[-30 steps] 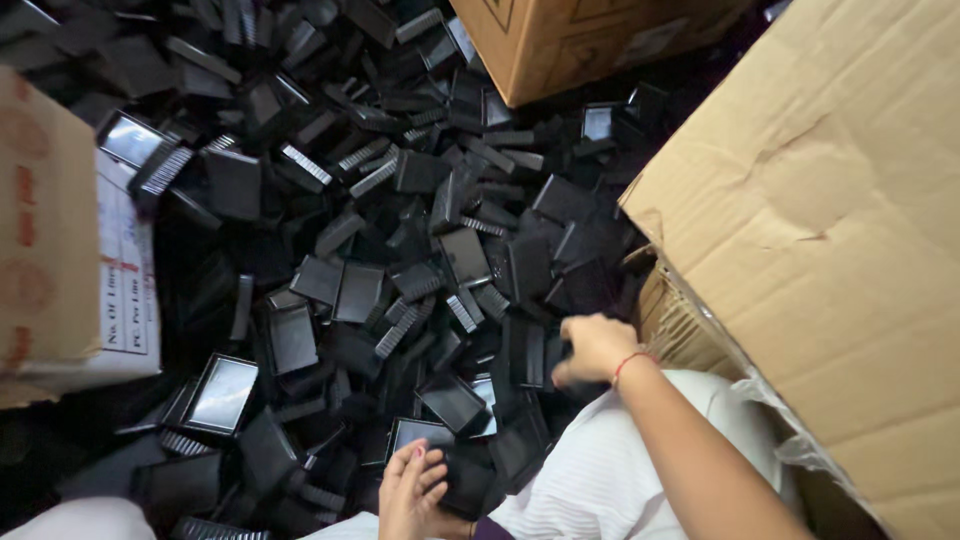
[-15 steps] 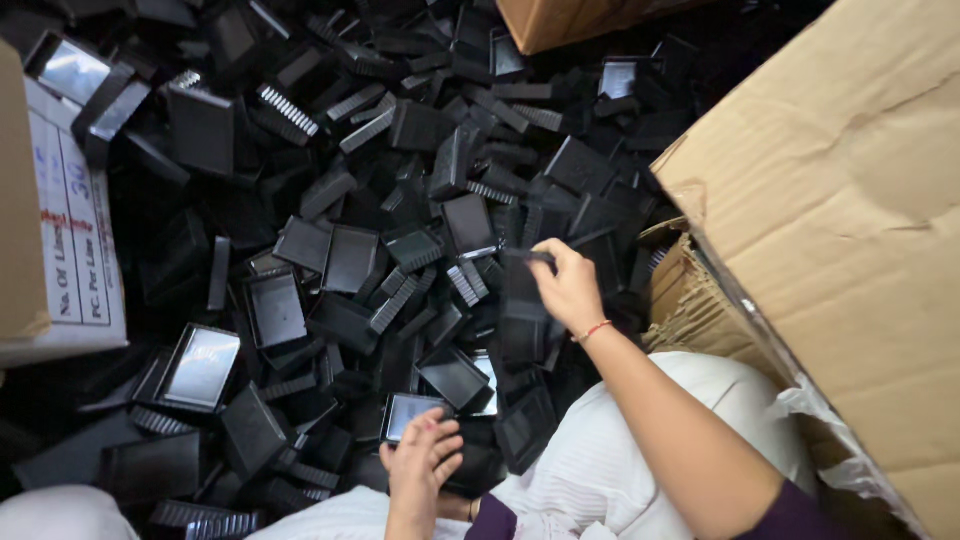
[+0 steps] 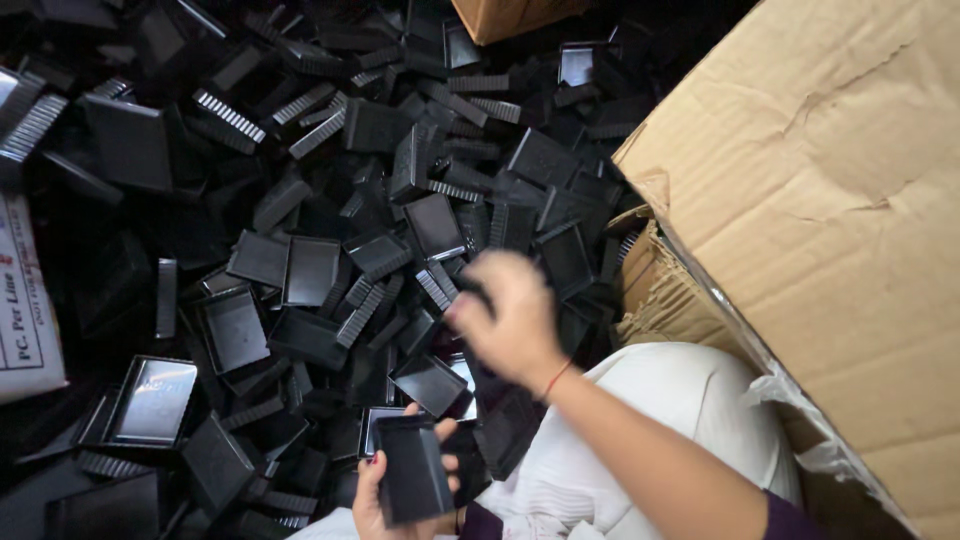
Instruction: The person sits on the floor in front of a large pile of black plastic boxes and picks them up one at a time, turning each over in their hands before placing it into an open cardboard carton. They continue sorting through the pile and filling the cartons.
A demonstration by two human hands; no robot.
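Plastic trays, black and shallow, cover the whole floor in a loose pile (image 3: 330,230). Each one is a small square dish with a flat glossy bottom and a low rim, and some sides have a row of ribs like a comb. Many lie face up, others upside down or on the edge.

Far left of the hands, a white carton (image 3: 25,300) with printing stands at the border of the view, with trays against it. Nearer to the left hand, one face-up tray (image 3: 152,400) shines more than the others.

The left hand (image 3: 385,500) is low in the view, near the person's lap. Its fingers are wrapped around one tray (image 3: 412,468), thumb on one side and fingertips on the other, so the tray is held upright with its dark back to the camera. It seems there may be a second tray behind it, but I cannot tell for sure.

Just above and to the right, the right hand (image 3: 510,320) hangs over the pile, blurred. A thin red cord is on the wrist. The fingers are bent downward, but whether they pinch a tray I cannot tell.

Right of this hand, the knee in white cloth (image 3: 650,440) is visible. Beyond it a big brown cardboard box (image 3: 830,220) leans. Its inside is not visible. Another brown box (image 3: 510,15) is at the top edge, and its contents also stay hidden.
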